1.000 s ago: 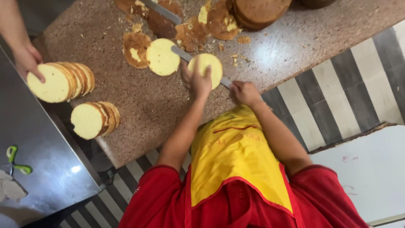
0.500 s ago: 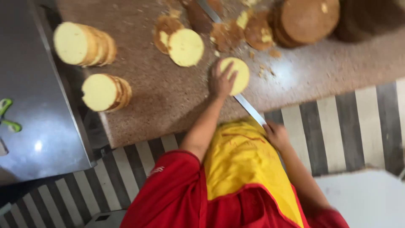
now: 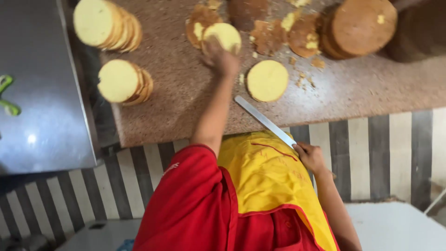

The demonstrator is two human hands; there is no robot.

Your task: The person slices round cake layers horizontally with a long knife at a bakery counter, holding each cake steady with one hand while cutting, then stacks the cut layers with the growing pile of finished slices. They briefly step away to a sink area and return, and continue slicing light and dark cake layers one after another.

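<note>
While the right hand (image 3: 310, 157) grips a long knife (image 3: 265, 121) at the counter's (image 3: 186, 102) edge, the left hand (image 3: 222, 58) closes its fingers on 1 pale cake round (image 3: 225, 35), lifted beyond the fingertips.

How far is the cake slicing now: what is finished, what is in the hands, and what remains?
Done: two stacks of pale round layers lie at the counter's left, with brown crust trimmings at the top. In hand: the left hand touches a pale layer; the right hand holds a long knife; one cut layer lies alone. Left: a stack of brown uncut cakes.
</note>
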